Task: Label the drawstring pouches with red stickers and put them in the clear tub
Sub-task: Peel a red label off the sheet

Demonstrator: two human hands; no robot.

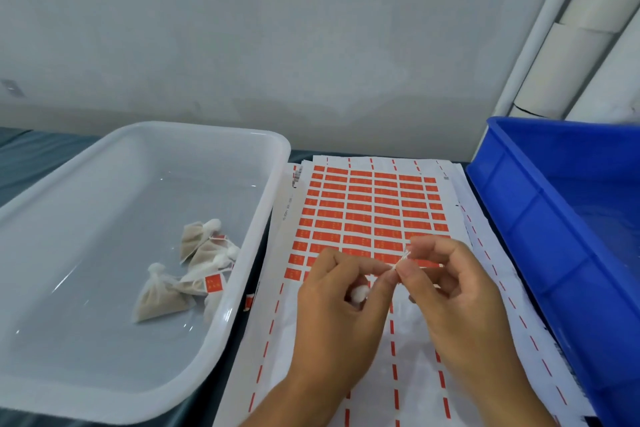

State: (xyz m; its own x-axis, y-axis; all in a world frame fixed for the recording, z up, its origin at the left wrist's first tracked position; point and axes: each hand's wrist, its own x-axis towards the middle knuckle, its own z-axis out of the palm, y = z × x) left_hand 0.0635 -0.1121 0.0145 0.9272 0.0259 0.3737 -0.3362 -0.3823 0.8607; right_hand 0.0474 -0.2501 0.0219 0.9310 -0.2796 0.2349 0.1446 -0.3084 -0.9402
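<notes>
Both hands are held together over the sheet of red stickers (372, 208), near its lower rows. The left hand (337, 302) is curled; a white pouch (356, 293) is tucked under its fingers, only a small bunched part being visible. A thin white drawstring (401, 261) is pinched between the fingertips of the two hands, where they meet. The right hand (457, 291) is curled, thumb and forefinger closed on the string; the other fingers are loosely bent.

The sticker sheet is laid on top of a stack of white backing sheets (485, 253) with red dashed lines, on a dark surface (20, 163). Some of the lowest sticker rows are hidden by the hands.

The clear tub (242, 253) is set to the left, just beside the sheets. Several filled drawstring pouches (194, 267) are lying in its right half, bunched close together and partly overlapping; brownish contents are seen through the fabric. A red sticker (213, 282) is seen on one of them near the tub's right wall.

A blue crate (540, 218) is placed at the right, its edge touching or overlapping the paper stack; its contents cannot be told. A pale wall (277, 45) is seen behind.
</notes>
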